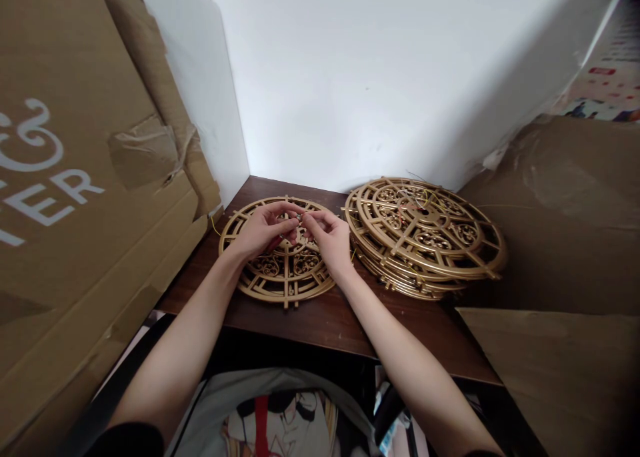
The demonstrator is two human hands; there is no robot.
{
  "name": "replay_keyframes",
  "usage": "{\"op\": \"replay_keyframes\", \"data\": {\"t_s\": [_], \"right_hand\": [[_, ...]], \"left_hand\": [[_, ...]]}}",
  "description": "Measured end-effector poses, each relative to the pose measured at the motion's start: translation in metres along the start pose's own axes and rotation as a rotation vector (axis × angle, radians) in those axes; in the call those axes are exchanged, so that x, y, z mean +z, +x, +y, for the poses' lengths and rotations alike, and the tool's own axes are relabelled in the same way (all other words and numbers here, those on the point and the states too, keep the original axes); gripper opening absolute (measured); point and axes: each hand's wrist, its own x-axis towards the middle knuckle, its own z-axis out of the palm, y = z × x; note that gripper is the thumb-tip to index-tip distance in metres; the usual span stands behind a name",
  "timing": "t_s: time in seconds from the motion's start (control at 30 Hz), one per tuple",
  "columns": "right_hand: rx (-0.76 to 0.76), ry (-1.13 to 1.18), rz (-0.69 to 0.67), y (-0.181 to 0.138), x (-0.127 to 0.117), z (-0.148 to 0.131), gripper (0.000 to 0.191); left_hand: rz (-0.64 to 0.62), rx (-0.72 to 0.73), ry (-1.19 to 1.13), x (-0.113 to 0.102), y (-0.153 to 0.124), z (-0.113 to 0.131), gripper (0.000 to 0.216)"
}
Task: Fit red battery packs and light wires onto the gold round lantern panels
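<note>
A round gold openwork frame (286, 290) with scroll ornaments lies flat on the dark brown table, straight in front of me. Over its centre my left hand (270, 229) and my right hand (327, 235) meet, fingertips almost touching. Both pinch at a tiny part between them, which is too small to name. The fingers of each hand are bent and closed at the tips. Behind the hands, the middle of the frame is partly hidden.
To the right stands a stack of similar gold frames (400, 243), with thin coloured wires on top. Large cardboard boxes rise at the left (60, 243) and right (555, 243). A white wall (350, 97) closes off the back of the table (320, 323).
</note>
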Motion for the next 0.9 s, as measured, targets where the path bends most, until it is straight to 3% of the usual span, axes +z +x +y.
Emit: {"op": "replay_keyframes", "data": {"t_s": [0.9], "right_hand": [[0.004,-0.045,0.01,0.0002,-0.0011,0.0009,0.024]], "left_hand": [[0.012,-0.005,0.007,-0.0006,0.0001,-0.0017,0.035]]}}
